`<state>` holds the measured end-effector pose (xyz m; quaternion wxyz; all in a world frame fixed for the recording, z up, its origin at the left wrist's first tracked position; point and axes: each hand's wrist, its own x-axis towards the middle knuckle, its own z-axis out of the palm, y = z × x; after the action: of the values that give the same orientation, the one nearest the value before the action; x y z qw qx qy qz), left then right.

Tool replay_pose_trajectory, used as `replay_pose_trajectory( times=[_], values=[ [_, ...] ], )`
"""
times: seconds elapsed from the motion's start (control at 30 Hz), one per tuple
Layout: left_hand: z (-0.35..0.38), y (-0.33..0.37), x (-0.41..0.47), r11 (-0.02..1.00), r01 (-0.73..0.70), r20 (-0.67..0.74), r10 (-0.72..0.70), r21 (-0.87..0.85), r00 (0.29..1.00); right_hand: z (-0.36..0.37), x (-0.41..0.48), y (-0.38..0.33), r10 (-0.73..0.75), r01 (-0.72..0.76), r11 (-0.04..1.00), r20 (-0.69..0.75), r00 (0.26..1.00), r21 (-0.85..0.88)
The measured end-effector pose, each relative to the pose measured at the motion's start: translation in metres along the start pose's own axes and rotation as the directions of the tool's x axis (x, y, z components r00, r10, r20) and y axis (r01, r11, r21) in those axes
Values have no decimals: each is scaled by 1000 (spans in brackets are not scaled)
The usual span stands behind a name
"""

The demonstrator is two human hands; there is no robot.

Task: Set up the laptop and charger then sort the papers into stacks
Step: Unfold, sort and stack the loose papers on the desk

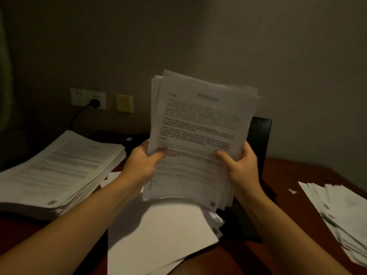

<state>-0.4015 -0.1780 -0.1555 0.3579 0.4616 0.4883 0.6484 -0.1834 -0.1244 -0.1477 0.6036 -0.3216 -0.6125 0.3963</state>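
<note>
Bundle of papers (pixel 200 135): centre of frame, held upright and off the table (pixel 288 175), printed side toward the camera. Edges uneven at top and bottom. Probably raised to read the top sheet or to square the edges.

Left hand (pixel 143 163): grips the lower left edge, thumb pressed on the front sheet, fingers behind and out of sight.
Right hand (pixel 242 165): mirrors it on the lower right edge, thumb in front. A grip on both sides keeps the thick bundle from sagging or fanning.

Loose sheets (pixel 162 231): lower centre, directly under the bundle, blank side up, askew. Likely unsorted.

Tall stack (pixel 59 167): left of frame, fairly even, print up. Reads as a finished pile.
Fanned pile (pixel 341 215): right edge, slipping sideways. A second pile, well apart from the first.

Laptop (pixel 260 139): dark, lid up behind the bundle, right of centre.
Plug (pixel 95 103): seated in the wall socket, upper left, its cable (pixel 76 116) dropping toward the table. Judgement: setup done, sorting under way.
</note>
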Motion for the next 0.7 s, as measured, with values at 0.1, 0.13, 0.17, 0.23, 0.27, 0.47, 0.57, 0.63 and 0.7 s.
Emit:
replay_pose_trajectory(
  times=[0.1,0.13,0.17,0.23,0.27,0.47,0.57,0.63,0.7],
  values=[
    [0,5,1,998,-65,-62,66,11,996,6,3,-11,-97,98,994,31,995,-45],
    [0,7,1,996,-88,-74,89,10,993,6,4,-13,-123,125,991,39,992,-54],
    [-1,6,0,994,-109,-85,110,13,990,7,3,-13,-135,137,990,42,990,-45],
    [-3,-1,-2,992,-120,-97,123,30,988,7,-2,-7,-107,107,994,27,994,5],
    [-4,-7,-3,992,-116,-89,120,50,989,6,-6,-2,-79,79,997,13,997,27],
    [-4,-24,-12,921,-339,18,342,194,940,6,-11,6,-105,106,994,-18,994,28],
    [0,-18,-9,900,-406,-13,413,158,911,6,-3,2,-149,149,989,0,989,-22],
    [1,-19,-7,921,-367,-13,372,128,928,4,-2,7,-123,124,992,10,992,-11],
    [1,-27,-5,954,-277,-3,279,119,960,3,-3,15,-57,57,998,26,998,-16]
  ],
)
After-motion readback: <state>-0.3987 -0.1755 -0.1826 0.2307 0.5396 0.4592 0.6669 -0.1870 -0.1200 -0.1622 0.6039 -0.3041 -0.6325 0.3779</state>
